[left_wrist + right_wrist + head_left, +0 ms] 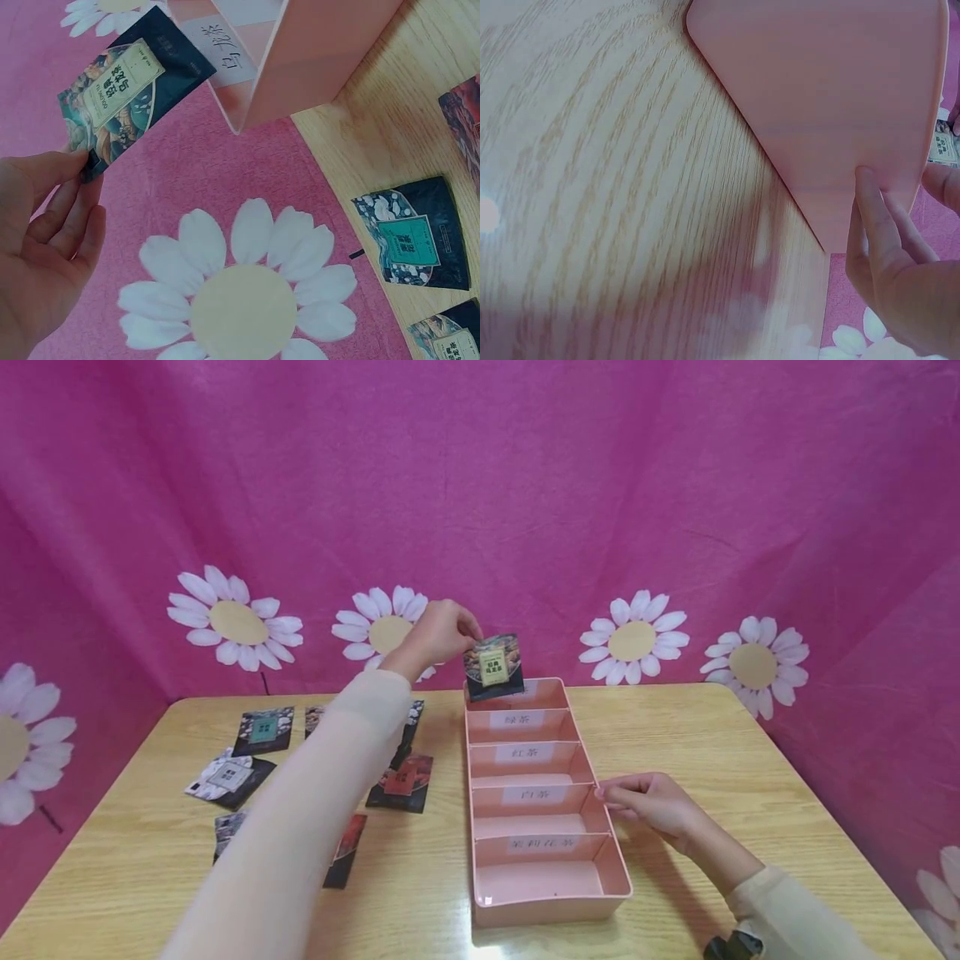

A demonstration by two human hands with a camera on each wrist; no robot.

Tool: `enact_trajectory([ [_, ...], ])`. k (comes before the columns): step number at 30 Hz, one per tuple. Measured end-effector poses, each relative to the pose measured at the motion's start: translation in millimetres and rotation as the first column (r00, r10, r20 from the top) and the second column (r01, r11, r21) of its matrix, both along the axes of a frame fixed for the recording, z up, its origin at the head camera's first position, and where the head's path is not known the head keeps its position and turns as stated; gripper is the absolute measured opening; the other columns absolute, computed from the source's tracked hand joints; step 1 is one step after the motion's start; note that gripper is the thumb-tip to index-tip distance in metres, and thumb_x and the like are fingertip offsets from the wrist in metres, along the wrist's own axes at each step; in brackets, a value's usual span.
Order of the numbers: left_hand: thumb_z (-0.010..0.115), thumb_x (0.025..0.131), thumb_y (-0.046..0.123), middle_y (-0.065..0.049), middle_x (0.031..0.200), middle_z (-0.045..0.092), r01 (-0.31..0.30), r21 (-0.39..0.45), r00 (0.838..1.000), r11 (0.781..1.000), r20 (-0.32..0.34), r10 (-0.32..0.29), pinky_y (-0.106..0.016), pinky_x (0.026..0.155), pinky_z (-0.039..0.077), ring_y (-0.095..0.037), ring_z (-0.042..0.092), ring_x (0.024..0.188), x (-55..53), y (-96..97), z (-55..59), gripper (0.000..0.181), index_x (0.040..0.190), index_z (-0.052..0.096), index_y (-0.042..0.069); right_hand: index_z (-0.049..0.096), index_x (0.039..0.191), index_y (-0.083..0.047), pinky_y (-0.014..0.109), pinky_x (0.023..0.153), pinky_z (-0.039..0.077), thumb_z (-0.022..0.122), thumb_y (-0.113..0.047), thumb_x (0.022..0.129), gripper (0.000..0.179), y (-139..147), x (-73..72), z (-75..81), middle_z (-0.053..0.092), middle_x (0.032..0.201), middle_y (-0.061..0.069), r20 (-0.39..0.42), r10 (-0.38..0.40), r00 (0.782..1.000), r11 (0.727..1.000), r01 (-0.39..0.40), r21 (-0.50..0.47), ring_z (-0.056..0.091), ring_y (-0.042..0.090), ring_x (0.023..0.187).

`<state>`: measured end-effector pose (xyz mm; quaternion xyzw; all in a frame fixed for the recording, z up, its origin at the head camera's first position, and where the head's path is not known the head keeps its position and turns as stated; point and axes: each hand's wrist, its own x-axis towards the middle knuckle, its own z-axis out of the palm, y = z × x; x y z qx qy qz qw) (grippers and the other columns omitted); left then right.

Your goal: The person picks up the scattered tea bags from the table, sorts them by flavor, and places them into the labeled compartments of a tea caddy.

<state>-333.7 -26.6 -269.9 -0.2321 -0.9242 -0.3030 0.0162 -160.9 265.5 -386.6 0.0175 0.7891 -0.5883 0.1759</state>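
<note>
My left hand (442,631) pinches a dark oolong tea sachet (493,667) by one corner between thumb and fingers. The sachet hangs tilted at the far compartment of a pink divided storage box (551,912), overlapping its rim in the head view. In the left wrist view the sachet (124,94) shows a pale green label, with the box's labelled end just beyond it. My right hand (656,806) grips the box's right side wall near the middle. Its fingers (874,202) press the outer face, and the thumb is at the rim.
Several tea sachets lie on the wooden table left of the box, among them a green-labelled one (264,731), a white one (228,778) and a red-labelled one (401,783). My left forearm hides some of them. A pink flowered cloth (525,510) hangs behind the table.
</note>
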Motion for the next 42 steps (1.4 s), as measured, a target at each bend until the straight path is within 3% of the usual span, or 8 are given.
enact_trajectory([
  [9, 0.060, 0.085, 0.000, -0.012, 0.100, 0.074, 0.031, -0.141, 0.999, 0.990, -0.015, -0.034, -0.033, 0.085, 0.054, -0.021, 0.065, 0.094, -2.9, 11.8, -2.4, 0.018, 0.093, 0.075, 0.004, 0.055, 0.119, 0.019, 0.023, 0.087, 0.055, 0.060, -0.017, 0.093, 0.045, 0.2, 1.3, 0.9, 0.071, 0.112, 0.006, -0.010, 0.014, 1.000, 1.000, -0.014, -0.022, 0.065, -0.002, 0.091],
  [16, 0.060, 0.083, -0.002, -0.010, 0.100, 0.074, 0.067, -0.206, 0.995, 0.976, -0.063, -0.081, -0.032, 0.086, 0.054, -0.022, 0.066, 0.096, -3.0, 18.9, 0.1, 0.020, 0.092, 0.076, 0.006, 0.056, 0.119, 0.018, 0.023, 0.087, 0.054, 0.061, -0.018, 0.093, 0.044, 0.0, 0.9, 1.0, 0.071, 0.114, 0.009, -0.017, 0.004, 1.000, 1.000, -0.004, -0.019, 0.065, -0.002, 0.092],
  [22, 0.058, 0.082, -0.004, -0.009, 0.098, 0.075, 0.097, -0.257, 0.987, 0.961, -0.097, -0.126, -0.031, 0.082, 0.055, -0.021, 0.067, 0.094, 0.0, 24.3, -5.6, 0.023, 0.091, 0.077, 0.006, 0.056, 0.119, 0.018, 0.022, 0.086, 0.055, 0.060, -0.017, 0.093, 0.044, 0.1, 1.1, 0.8, 0.072, 0.113, 0.010, -0.015, 0.012, 1.000, 1.000, -0.012, -0.024, 0.065, -0.002, 0.091],
  [31, 0.058, 0.080, -0.006, -0.007, 0.099, 0.075, 0.173, -0.305, 0.978, 0.936, -0.057, -0.200, -0.027, 0.082, 0.055, -0.020, 0.068, 0.096, 4.9, 29.6, -12.8, 0.027, 0.091, 0.077, 0.008, 0.056, 0.119, 0.018, 0.021, 0.086, 0.055, 0.063, -0.020, 0.092, 0.047, 1.3, 2.2, 2.3, 0.073, 0.110, 0.006, -0.007, 0.011, 1.000, 1.000, -0.011, -0.029, 0.065, -0.002, 0.091],
  [38, 0.069, 0.078, -0.006, -0.009, 0.095, 0.076, 0.237, -0.280, 0.971, 0.930, 0.084, -0.222, -0.023, 0.072, 0.057, -0.019, 0.071, 0.090, 9.5, 29.9, -14.6, 0.019, 0.090, 0.077, 0.007, 0.055, 0.121, 0.019, 0.022, 0.087, 0.054, 0.064, -0.021, 0.092, 0.050, 0.5, 2.7, 2.9, 0.070, 0.116, 0.012, 0.005, -0.002, 1.000, 1.000, 0.003, -0.031, 0.065, -0.002, 0.093],
  [42, 0.064, 0.078, -0.008, -0.011, 0.094, 0.076, 0.282, -0.268, 0.959, 0.921, 0.042, -0.281, -0.023, 0.078, 0.056, -0.020, 0.072, 0.090, 10.2, 29.3, -22.9, 0.020, 0.089, 0.077, 0.004, 0.054, 0.122, 0.018, 0.024, 0.087, 0.055, 0.065, -0.022, 0.091, 0.052, 0.4, 2.5, 2.6, 0.069, 0.117, 0.014, 0.010, -0.007, 1.000, 1.000, 0.007, -0.029, 0.065, -0.001, 0.093],
])
